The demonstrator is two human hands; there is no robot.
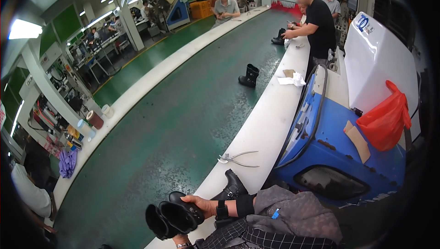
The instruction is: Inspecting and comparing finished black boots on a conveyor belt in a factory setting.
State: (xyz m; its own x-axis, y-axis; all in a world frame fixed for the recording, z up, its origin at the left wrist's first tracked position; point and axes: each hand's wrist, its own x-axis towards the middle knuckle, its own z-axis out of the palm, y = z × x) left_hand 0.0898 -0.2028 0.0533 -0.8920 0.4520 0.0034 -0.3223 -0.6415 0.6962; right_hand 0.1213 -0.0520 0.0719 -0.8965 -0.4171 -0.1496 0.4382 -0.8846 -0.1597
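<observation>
Two black ankle boots are held together at the lower edge, one boot (157,222) on the left and the other boot (178,216) against it, their dark openings tilted toward me. My right hand (205,206), with a black wristband, closes around the right-hand boot. Below them my left hand (181,239) closes on the left-hand boot from underneath, its fingers partly hidden. Next to my right wrist a black buckled boot (233,186) lies on the white ledge (256,132). Farther up the ledge rests a pair of metal pliers (239,158), handles apart.
A green conveyor belt (151,125) runs away from me, carrying one black boot (250,76). At right stands a blue machine (339,153) bearing a red plastic bag (389,118). Across the belt lie a purple cloth (68,163) and several containers. Co-workers sit and stand farther along.
</observation>
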